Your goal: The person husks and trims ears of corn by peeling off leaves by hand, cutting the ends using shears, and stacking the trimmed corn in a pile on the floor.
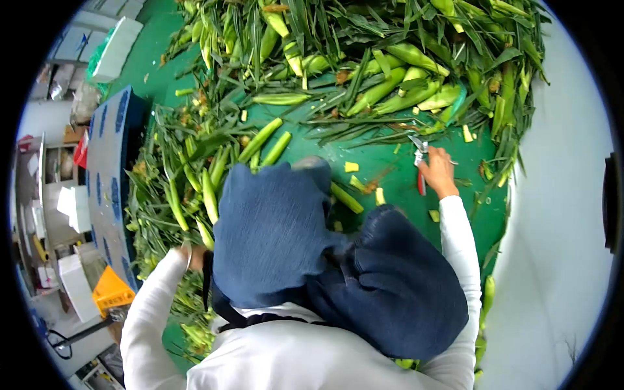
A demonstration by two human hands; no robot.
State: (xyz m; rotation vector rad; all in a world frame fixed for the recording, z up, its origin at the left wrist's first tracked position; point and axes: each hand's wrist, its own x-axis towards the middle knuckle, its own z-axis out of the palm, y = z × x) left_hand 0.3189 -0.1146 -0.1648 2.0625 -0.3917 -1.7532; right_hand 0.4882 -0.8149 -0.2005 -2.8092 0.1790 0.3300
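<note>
On the green floor [404, 198], the person's right hand [439, 170] rests at the red-handled shears [421, 182], fingers partly curled; how firm its grip is, I can't tell. Corn [403, 84] heaps beyond the shears. Well left of them, the left hand [192, 256] is beside green ears [209, 198], its hold hidden.

Right grip [440, 171] on red-handled shears [421, 183], leafy corn piles [382, 91] on green floor [481, 214]
</note>
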